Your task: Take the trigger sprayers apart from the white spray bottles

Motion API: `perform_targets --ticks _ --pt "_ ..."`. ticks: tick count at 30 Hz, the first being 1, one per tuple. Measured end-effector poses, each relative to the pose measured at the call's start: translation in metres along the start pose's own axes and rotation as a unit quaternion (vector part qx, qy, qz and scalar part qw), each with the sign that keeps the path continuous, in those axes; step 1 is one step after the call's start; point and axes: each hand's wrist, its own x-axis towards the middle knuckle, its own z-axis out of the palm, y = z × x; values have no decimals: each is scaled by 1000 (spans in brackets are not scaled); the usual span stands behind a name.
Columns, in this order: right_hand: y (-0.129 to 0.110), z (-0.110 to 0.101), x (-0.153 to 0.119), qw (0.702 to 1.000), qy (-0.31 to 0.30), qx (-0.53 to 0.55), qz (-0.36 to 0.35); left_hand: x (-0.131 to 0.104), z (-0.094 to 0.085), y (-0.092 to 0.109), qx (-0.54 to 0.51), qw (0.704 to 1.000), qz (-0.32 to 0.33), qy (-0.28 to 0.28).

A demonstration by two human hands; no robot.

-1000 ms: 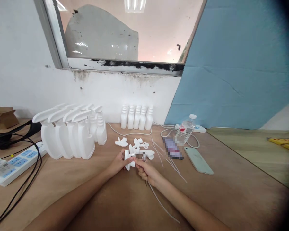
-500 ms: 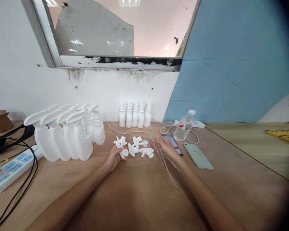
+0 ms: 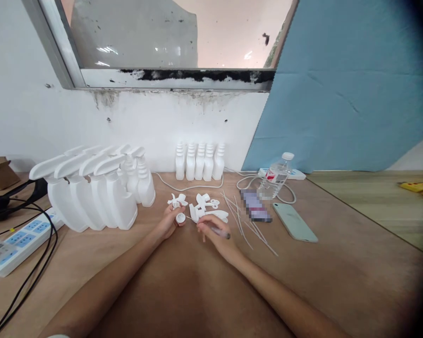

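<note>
My left hand [image 3: 169, 222] holds a white spray-trigger head [image 3: 178, 210], its round collar turned towards my right hand. My right hand [image 3: 213, 234] pinches a thin clear dip tube [image 3: 221, 232] and brings one end close to that collar. Loose white trigger parts [image 3: 208, 210] lie on the wooden table [image 3: 197, 291] just beyond both hands. More thin tubes [image 3: 248, 226] are scattered to the right of my right hand.
Assembled white spray bottles [image 3: 102, 192] stand at the left, small uncapped bottles [image 3: 198, 162] line the wall. A water bottle [image 3: 277, 179], two phones [image 3: 295, 222], a white cable and a power strip [image 3: 17, 239] with black cords also lie about. A cardboard box sits far left.
My right hand reached out to the tubes by the phone, took one, and came back towards the trigger head. My left hand kept hold of the trigger head.
</note>
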Motion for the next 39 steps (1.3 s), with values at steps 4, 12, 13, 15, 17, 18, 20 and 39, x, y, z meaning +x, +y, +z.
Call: perform_targets --ticks 4,12,13,15,17,18,20,39 --pt "8 10 -12 996 -67 -39 -40 -7 0 0 22 1000 7 13" --pt "21 8 -15 980 -6 -171 -100 -6 -1 -6 83 995 32 41" --pt "22 9 -16 975 -1 -192 -112 -6 -1 -7 91 994 35 44" --pt "23 11 -18 961 0 -238 -140 -7 1 -8 106 992 42 50" --pt "25 12 -21 942 -10 -285 -175 -10 3 -10 127 989 55 58" --pt "25 13 -21 932 -20 -307 -192 -11 5 -10 137 987 63 62" --pt "26 15 -21 907 -40 -354 -226 -13 7 -11 151 983 77 67" --pt "21 18 -24 890 -132 -387 -204 -17 4 -16 113 993 11 10"
